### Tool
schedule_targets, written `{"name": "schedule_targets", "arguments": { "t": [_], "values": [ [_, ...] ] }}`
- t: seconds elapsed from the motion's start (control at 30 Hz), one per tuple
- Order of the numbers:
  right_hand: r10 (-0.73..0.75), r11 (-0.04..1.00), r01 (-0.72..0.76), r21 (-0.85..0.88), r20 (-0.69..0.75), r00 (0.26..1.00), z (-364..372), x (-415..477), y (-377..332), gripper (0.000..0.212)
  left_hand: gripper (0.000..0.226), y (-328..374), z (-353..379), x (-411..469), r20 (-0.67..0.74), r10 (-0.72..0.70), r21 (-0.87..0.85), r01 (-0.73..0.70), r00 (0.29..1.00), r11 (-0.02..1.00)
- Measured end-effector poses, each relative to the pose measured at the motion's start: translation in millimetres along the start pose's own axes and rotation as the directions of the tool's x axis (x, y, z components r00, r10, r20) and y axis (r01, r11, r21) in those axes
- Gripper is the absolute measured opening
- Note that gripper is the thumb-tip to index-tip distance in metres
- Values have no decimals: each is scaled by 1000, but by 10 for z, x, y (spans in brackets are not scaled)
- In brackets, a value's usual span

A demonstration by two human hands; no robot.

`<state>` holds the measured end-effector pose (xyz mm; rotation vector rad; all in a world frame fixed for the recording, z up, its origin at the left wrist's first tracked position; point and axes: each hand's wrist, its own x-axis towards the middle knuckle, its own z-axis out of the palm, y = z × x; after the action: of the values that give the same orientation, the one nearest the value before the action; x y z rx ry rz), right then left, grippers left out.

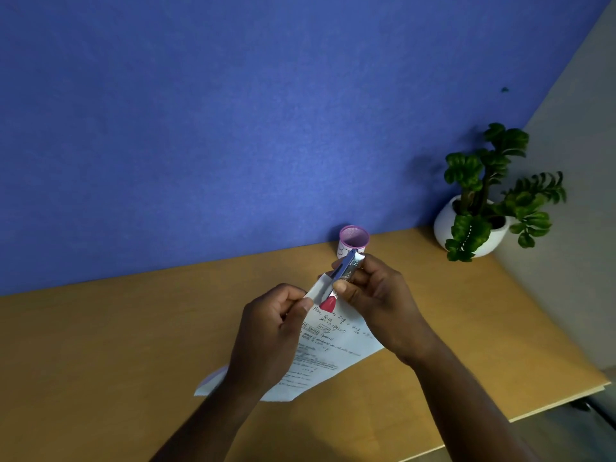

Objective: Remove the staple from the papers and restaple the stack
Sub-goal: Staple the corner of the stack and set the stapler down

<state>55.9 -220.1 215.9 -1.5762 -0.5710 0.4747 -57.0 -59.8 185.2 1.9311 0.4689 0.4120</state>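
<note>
The left hand [270, 331] pinches the papers [328, 348] near their top corner, lifting it off the surface [133, 345] so the right hand [376, 295], its grip clamped on the stapler [346, 270], can work there.

The handwritten papers [328, 348] were lifted off the desk, folded corner inside a silver-and-red stapler [343, 273].

Blue wall [233, 111], tan desk [100, 345], pink-rimmed cup [354, 240].
</note>
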Motion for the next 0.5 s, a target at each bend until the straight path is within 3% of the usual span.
{"name": "schedule_targets", "arguments": {
  "t": [0.5],
  "values": [
    [-68,992,56,-111,-104,992,81,25,55,11,15,-21,13,4,6,41,-3,-41,999,999]
  ]
}}
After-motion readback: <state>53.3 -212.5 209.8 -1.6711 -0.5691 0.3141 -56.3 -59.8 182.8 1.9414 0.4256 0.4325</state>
